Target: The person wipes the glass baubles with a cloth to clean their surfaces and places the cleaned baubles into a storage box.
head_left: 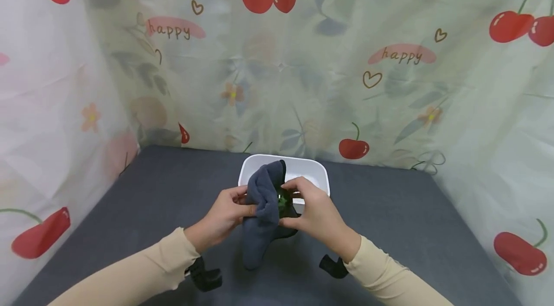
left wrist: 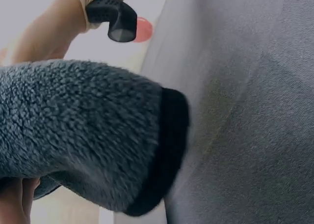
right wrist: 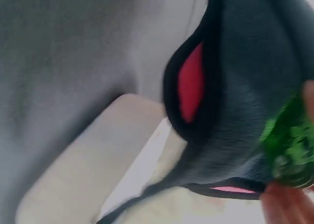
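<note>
My left hand (head_left: 220, 217) grips a bunched grey-blue fleecy cloth (head_left: 261, 210) between thumb and fingers. The cloth has black edging, and pink-red shows on its other side in the right wrist view. On the right, my right hand (head_left: 319, 210) holds a shiny, see-through green glass-like object (head_left: 284, 203) by its ends, thumb below and fingers above. Cloth wraps the object's left part and hides it, so I cannot tell its full shape. One folded end of the cloth hangs down toward the table.
Just behind the hands stands a white rectangular tub (head_left: 281, 158), partly covered by the cloth in the head view. A dark grey table surface (head_left: 186, 176) lies beneath. Curtains (head_left: 277, 80) printed with cherries rise at the back and both sides. Black devices (head_left: 206, 277) sit at the wrists.
</note>
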The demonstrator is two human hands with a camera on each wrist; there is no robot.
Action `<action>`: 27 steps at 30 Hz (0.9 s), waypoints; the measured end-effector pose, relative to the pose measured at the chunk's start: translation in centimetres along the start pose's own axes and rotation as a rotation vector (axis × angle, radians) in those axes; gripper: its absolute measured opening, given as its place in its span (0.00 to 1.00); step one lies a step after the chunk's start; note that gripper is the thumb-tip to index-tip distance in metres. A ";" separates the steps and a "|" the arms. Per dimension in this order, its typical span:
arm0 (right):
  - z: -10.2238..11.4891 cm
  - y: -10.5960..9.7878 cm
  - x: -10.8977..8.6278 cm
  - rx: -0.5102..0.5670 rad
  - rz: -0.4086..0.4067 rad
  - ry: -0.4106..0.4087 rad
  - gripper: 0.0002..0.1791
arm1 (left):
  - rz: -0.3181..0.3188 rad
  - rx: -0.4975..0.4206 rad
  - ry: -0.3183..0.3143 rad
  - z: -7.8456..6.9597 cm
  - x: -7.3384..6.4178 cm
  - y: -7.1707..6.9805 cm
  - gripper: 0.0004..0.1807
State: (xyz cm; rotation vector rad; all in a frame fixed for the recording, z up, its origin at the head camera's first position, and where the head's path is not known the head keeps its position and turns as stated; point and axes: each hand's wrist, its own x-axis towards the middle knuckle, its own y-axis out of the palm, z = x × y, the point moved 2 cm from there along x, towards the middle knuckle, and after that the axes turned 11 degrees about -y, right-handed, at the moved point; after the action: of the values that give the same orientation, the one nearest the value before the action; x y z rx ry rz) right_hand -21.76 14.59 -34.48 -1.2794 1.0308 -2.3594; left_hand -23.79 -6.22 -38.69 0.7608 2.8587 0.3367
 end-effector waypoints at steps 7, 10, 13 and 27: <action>-0.1 -0.1 -0.3 0.289 0.002 0.141 0.37 | 0.040 -0.018 0.022 0.2 -0.2 -0.1 0.14; -0.4 0.2 -0.5 0.559 -0.057 0.259 0.37 | 0.088 -0.024 0.023 0.1 -0.2 0.0 0.12; -0.3 0.3 -0.5 0.379 -0.035 0.183 0.36 | 0.065 0.022 0.020 -0.1 -0.1 0.1 0.11; -1.0 0.5 -0.7 0.650 -0.093 0.355 0.34 | 0.055 -0.032 -0.001 -0.5 -0.3 0.3 0.11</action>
State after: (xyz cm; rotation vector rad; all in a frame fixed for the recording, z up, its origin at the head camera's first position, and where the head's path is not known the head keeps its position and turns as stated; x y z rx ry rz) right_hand -22.28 15.03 -35.62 -0.6938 0.2159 -2.7147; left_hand -23.45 -6.20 -38.12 0.8349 2.8281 0.3887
